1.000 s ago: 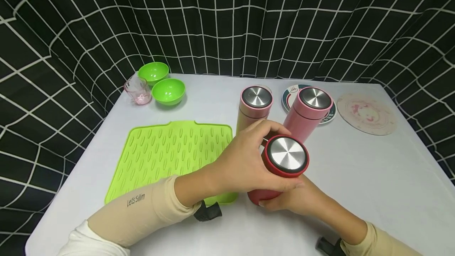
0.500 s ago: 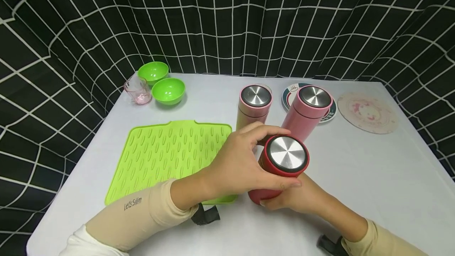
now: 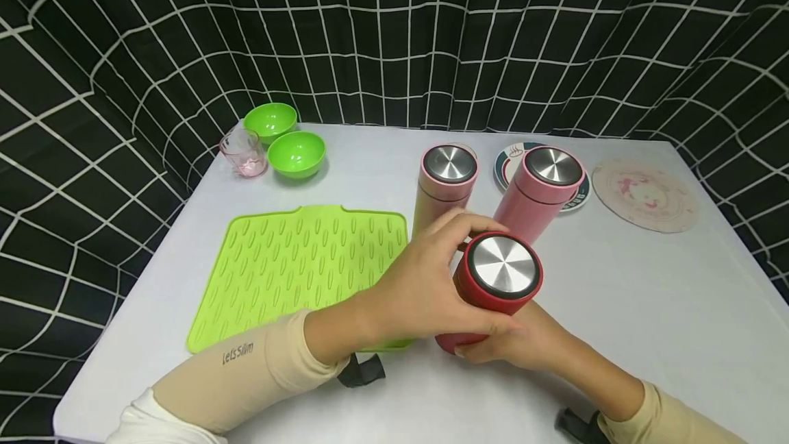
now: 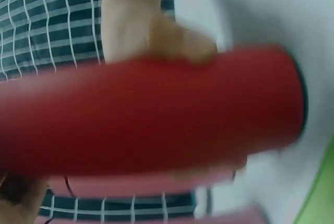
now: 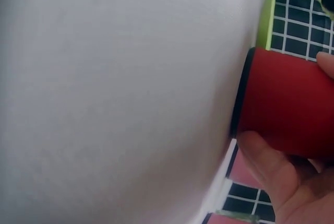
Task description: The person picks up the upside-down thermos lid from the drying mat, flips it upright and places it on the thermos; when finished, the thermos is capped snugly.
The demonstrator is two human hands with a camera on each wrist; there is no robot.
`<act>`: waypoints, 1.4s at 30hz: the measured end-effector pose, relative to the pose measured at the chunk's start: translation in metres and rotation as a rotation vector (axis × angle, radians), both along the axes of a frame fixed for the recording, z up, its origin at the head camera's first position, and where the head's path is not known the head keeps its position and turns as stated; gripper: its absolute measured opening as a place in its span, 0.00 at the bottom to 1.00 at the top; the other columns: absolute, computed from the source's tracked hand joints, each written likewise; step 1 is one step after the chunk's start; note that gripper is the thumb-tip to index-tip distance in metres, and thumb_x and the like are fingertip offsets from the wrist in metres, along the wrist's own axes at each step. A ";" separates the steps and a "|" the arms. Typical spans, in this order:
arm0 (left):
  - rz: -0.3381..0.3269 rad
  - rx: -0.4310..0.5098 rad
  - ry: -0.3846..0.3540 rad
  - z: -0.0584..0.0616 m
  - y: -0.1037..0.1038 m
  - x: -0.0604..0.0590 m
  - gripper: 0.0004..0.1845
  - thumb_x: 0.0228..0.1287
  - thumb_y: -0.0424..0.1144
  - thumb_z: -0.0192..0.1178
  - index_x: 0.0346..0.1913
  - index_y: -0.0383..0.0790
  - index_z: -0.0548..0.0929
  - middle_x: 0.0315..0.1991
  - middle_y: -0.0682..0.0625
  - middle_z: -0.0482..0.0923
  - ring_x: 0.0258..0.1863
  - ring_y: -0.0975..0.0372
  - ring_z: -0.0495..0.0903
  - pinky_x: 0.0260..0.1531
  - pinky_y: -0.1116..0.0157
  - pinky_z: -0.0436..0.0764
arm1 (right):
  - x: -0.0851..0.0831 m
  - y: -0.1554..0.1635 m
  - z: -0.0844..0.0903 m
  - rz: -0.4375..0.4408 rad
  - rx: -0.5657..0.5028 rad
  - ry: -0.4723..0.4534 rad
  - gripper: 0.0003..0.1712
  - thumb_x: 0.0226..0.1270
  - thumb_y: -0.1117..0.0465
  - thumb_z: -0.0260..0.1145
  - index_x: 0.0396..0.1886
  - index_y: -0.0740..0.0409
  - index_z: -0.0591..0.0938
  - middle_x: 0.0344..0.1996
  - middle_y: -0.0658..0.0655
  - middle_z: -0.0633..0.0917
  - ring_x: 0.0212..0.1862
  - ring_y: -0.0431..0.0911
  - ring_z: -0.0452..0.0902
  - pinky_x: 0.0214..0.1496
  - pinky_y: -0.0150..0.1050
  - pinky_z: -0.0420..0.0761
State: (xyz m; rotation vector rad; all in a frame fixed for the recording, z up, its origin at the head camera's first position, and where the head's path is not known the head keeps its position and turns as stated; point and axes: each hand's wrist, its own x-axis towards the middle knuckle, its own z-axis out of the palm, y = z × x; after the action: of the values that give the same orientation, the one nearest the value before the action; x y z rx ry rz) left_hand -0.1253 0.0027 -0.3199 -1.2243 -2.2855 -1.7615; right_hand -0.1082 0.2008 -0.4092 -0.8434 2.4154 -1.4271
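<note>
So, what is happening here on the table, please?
A person holds a red thermos bottle with both hands: the left hand grips near its steel-topped lid, the right hand holds the lower body. Its base rests on the white table, beside a green silicone mat. Two pink thermos bottles stand upright behind.

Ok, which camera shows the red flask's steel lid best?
The head view: the red flask shows its whole steel lid from above, gripped by the left hand near the top. The left wrist view shows only the blurred red body; the right wrist view shows its lower end against the table.
</note>
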 end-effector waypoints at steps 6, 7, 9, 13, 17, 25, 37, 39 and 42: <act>-0.080 0.097 -0.159 -0.002 -0.001 -0.003 0.39 0.38 0.34 0.81 0.60 0.44 0.78 0.48 0.60 0.82 0.52 0.69 0.77 0.58 0.66 0.73 | -0.002 0.000 0.001 -0.019 0.045 0.001 0.32 0.38 0.60 0.84 0.45 0.43 0.78 0.39 0.41 0.83 0.41 0.41 0.78 0.45 0.38 0.78; -0.123 0.090 -0.210 -0.003 -0.002 -0.006 0.39 0.39 0.32 0.81 0.61 0.44 0.78 0.47 0.60 0.82 0.52 0.68 0.78 0.58 0.65 0.72 | -0.002 0.000 0.001 -0.022 0.047 -0.005 0.32 0.38 0.59 0.84 0.46 0.43 0.78 0.40 0.41 0.83 0.41 0.41 0.79 0.45 0.38 0.78; -0.194 0.075 -0.279 -0.003 -0.003 -0.012 0.40 0.41 0.30 0.79 0.63 0.43 0.76 0.47 0.59 0.82 0.53 0.67 0.78 0.58 0.64 0.73 | -0.003 0.000 0.001 -0.025 0.047 -0.010 0.34 0.38 0.58 0.85 0.47 0.43 0.78 0.40 0.41 0.83 0.42 0.41 0.79 0.46 0.38 0.78; -0.198 0.058 -0.249 -0.003 -0.002 -0.010 0.40 0.44 0.31 0.78 0.65 0.43 0.73 0.52 0.58 0.79 0.53 0.67 0.76 0.57 0.65 0.74 | -0.004 0.001 0.001 0.000 0.036 -0.003 0.31 0.39 0.59 0.84 0.44 0.42 0.78 0.37 0.41 0.83 0.39 0.40 0.79 0.44 0.38 0.78; -0.011 0.072 -0.095 -0.001 0.000 0.003 0.38 0.42 0.38 0.80 0.60 0.43 0.74 0.53 0.59 0.76 0.51 0.69 0.75 0.53 0.67 0.76 | -0.005 -0.001 0.000 0.045 0.029 0.041 0.26 0.42 0.60 0.83 0.40 0.42 0.79 0.35 0.41 0.83 0.36 0.40 0.78 0.40 0.37 0.78; -0.111 0.095 -0.208 0.002 -0.006 -0.011 0.39 0.36 0.33 0.82 0.59 0.40 0.80 0.47 0.59 0.83 0.51 0.66 0.79 0.56 0.65 0.75 | -0.007 0.001 0.002 -0.013 0.078 -0.004 0.34 0.37 0.52 0.86 0.47 0.41 0.78 0.40 0.40 0.82 0.42 0.40 0.79 0.46 0.38 0.78; -0.073 0.023 -0.094 0.002 0.000 -0.006 0.40 0.42 0.40 0.80 0.61 0.43 0.72 0.52 0.59 0.76 0.52 0.68 0.75 0.53 0.67 0.76 | -0.010 0.006 0.003 0.061 0.077 0.000 0.35 0.39 0.54 0.85 0.49 0.45 0.77 0.42 0.41 0.82 0.44 0.41 0.78 0.47 0.39 0.78; -0.018 0.076 -0.056 0.001 0.000 -0.003 0.40 0.39 0.38 0.81 0.58 0.41 0.74 0.52 0.57 0.77 0.51 0.68 0.76 0.51 0.66 0.77 | -0.011 0.005 0.005 0.074 0.073 -0.005 0.34 0.39 0.55 0.84 0.49 0.44 0.77 0.42 0.41 0.81 0.43 0.41 0.78 0.47 0.39 0.78; -0.057 0.163 -0.101 -0.002 0.001 -0.007 0.38 0.37 0.32 0.81 0.57 0.38 0.77 0.48 0.54 0.81 0.48 0.64 0.79 0.50 0.64 0.79 | -0.013 0.005 0.005 0.076 0.060 -0.022 0.35 0.37 0.57 0.85 0.48 0.44 0.77 0.41 0.42 0.82 0.43 0.42 0.78 0.47 0.40 0.79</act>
State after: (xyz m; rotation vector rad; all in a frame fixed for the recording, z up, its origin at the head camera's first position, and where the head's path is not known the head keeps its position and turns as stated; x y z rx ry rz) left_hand -0.1318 0.0033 -0.3215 -1.2098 -2.1253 -2.0273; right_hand -0.1216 0.2055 -0.4040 -0.8912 2.3703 -1.3232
